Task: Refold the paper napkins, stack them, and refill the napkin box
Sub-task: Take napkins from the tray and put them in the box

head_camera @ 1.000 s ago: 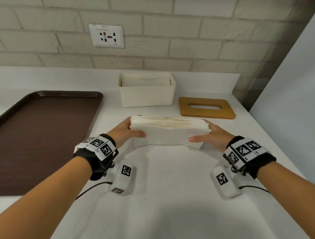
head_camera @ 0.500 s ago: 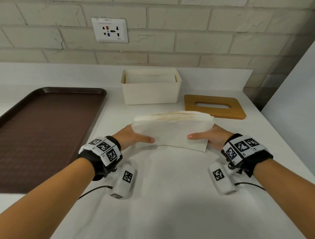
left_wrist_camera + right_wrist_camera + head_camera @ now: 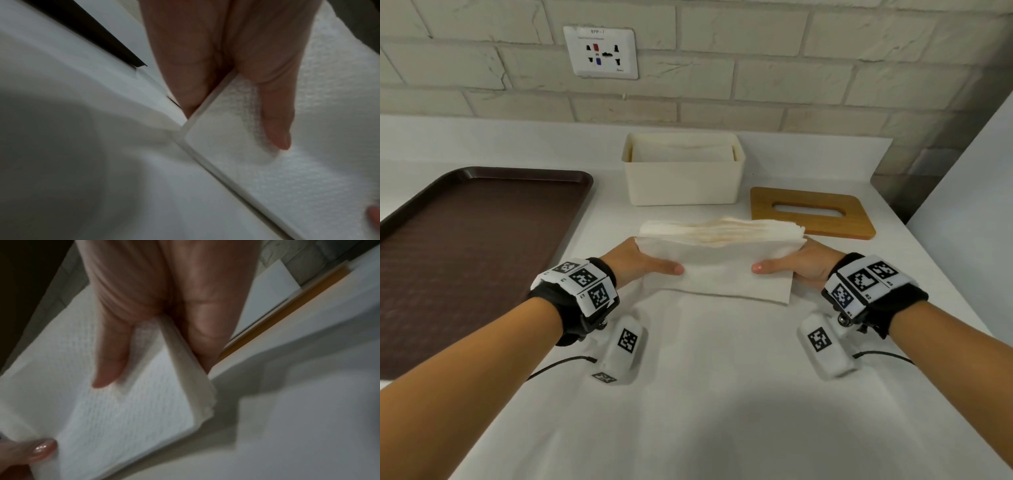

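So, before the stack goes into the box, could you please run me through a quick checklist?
1. Left hand grips one end of the white paper napkin stack: ok.
2. Right hand grips the other end: ok.
3. Stack edges aligned: not ok, top layers fan unevenly.
4. Cream rectangular plastic napkin box open on top: ok.
5. Wooden slotted lid off, lying right of the box: ok.
6. Room left in the box: cannot tell; napkins already sit inside.

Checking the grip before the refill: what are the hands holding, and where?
Left hand and right hand pinch the napkin stack by its two short ends.
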`<state>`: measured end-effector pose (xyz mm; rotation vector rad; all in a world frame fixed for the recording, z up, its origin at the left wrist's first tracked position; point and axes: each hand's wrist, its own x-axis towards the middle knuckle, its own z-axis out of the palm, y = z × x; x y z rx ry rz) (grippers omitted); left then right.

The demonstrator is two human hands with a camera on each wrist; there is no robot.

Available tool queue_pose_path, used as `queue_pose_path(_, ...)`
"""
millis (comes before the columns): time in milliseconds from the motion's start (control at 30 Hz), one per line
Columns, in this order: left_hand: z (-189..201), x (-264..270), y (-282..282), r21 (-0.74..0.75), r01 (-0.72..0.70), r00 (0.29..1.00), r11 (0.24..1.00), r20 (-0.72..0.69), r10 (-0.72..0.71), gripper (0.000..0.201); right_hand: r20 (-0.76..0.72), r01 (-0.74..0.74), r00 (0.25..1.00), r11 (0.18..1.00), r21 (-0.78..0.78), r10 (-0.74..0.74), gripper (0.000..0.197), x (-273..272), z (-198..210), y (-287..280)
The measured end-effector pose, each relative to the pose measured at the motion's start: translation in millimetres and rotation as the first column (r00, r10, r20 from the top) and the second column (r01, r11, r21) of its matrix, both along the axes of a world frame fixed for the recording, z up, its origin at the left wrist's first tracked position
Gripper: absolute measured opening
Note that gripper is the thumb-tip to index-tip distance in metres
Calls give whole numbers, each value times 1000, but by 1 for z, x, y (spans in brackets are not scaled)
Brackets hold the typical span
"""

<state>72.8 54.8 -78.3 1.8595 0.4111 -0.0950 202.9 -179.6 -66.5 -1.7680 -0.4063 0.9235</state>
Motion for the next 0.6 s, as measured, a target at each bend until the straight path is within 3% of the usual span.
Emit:
queue_pose_path(100, 8, 3, 4, -21, -49, 996, 999, 73, 50, 51, 64, 53, 996, 996, 67, -57, 48, 4, 12, 1)
queue_pose_path(167, 11, 2, 5, -7, -39, 996, 999, 84, 40, 51, 115, 53, 992, 998, 18, -54, 48, 8, 11, 0)
queue_pose_path(300, 5, 0, 10, 21, -2, 1000, 1000, -1, 2, 63, 165, -22, 985, 990, -138, 45, 99, 9, 5, -3)
queue_pose_path(333, 4, -1, 11, 19, 11, 1000, 1000, -26, -10, 67, 162, -26, 986, 989, -144, 49, 102, 15, -1, -3)
queue_pose_path(433, 3, 0, 10, 52, 37, 997, 998, -67, -33, 62, 181, -2, 983, 985, -172, 34, 87, 15, -4, 0)
queue_pose_path(533, 8, 3, 10, 62, -27, 1000, 998, 16, 26, 52, 229, 4, 973, 997, -80, 15, 72, 19, 2, 5)
queue_pose_path(600, 13, 3, 12, 45, -52, 997, 998, 67, 49, 54, 186, 25, 982, 1000, -8, -23, 85, 20, 10, 6)
